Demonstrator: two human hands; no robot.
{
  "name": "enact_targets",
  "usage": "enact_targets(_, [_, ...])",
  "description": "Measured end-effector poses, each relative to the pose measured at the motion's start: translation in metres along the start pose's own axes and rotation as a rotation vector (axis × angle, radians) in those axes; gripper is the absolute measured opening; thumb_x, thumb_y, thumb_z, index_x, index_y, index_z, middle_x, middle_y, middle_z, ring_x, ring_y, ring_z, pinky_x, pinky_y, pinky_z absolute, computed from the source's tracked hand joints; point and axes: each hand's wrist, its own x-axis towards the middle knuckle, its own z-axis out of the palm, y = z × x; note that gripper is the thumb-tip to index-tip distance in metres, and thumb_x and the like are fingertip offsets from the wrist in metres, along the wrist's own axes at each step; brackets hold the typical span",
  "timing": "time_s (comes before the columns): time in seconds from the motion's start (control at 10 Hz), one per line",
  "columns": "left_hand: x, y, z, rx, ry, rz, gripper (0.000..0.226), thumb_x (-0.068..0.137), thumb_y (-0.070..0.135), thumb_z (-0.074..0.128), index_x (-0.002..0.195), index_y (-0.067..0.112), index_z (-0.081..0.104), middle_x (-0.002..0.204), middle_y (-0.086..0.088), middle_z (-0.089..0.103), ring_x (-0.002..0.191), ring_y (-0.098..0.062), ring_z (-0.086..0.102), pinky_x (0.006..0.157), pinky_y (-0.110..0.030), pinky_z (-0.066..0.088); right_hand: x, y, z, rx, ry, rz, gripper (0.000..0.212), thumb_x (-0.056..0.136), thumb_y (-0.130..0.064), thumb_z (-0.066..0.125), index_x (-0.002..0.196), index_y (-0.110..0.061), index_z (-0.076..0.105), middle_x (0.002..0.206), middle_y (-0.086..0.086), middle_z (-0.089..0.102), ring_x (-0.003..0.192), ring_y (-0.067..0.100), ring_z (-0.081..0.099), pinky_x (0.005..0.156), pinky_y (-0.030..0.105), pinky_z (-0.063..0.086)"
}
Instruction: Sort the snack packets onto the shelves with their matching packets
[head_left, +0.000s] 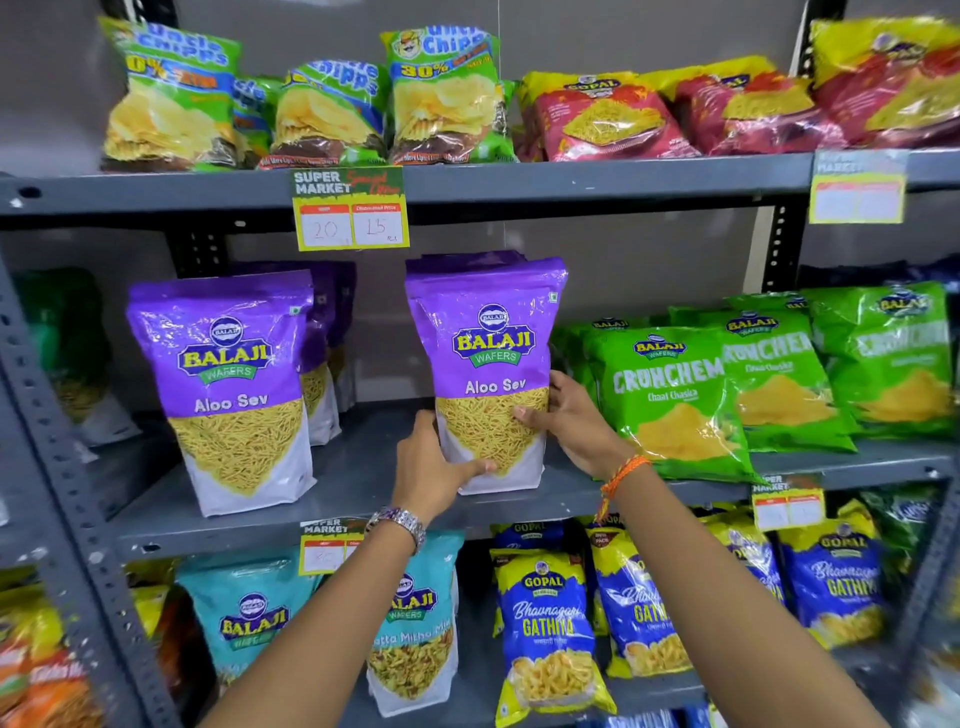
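A single wide-angle view is given, taken from a camera worn on the person's head. The grey metal shelves (467, 182) are faced nearly head-on from close by, with a slight downward tilt. Three shelf levels are taken in, and the middle one is centred. Both forearms are seen rising from the bottom edge into the middle of the frame. Straight lines are bent and packets blurred toward the edges

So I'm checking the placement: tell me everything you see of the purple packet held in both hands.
The glossy purple Balaji Aloo Sev plastic pouch stands upright on the grey metal middle shelf, white at its base, yellow sev pictured. The left hand and right hand grip its lower sides. Matching pouches stand behind it.
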Motion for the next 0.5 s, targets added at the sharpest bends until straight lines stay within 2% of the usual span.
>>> enact_targets(0.2, [0.001,-0.003,-0.001,-0.017,-0.012,-0.013,0.081,0.055,0.032,0.100,0.118,0.013,0.053,0.120,-0.007,0.071,0.107,-0.024,0.068,0.080,-0.033,0.056,0.001,0.005,0.002,-0.006,0.018,0.001,0.045,0.084,0.012,0.071,0.114,-0.019,0.060,0.108,0.003,0.073,0.092,0.004,0.076,0.075,0.021,0.061])
enact_targets(0.3, [0.003,-0.006,0.001,-0.018,-0.008,-0.020,0.080,0.056,0.029,0.099,0.119,0.014,0.053,0.122,-0.008,0.071,0.110,-0.026,0.069,0.083,-0.035,0.058,0.002,0.006,0.002,0.004,0.027,0.007,0.045,0.084,0.010,0.073,0.114,-0.021,0.060,0.108,0.002,0.073,0.094,0.006,0.076,0.077,0.022,0.062])
enact_targets(0.4, [-0.001,-0.004,-0.001,-0.009,-0.008,-0.017,0.081,0.056,0.030,0.100,0.120,0.014,0.053,0.123,-0.008,0.071,0.111,-0.026,0.069,0.085,-0.037,0.059,-0.003,0.002,0.004,-0.048,0.038,0.044,0.045,0.085,0.007,0.075,0.117,-0.019,0.058,0.109,0.001,0.072,0.103,0.016,0.072,0.076,0.023,0.062])
enact_targets(0.5, [-0.003,-0.002,-0.004,-0.030,0.009,-0.002,0.090,0.055,0.033,0.100,0.127,0.011,0.051,0.127,-0.009,0.070,0.114,-0.027,0.068,0.091,-0.041,0.059,-0.006,-0.005,0.007,-0.063,0.098,0.046,0.062,0.083,0.004,0.077,0.134,-0.009,0.046,0.124,0.013,0.067,0.118,0.028,0.063,0.088,0.031,0.060])
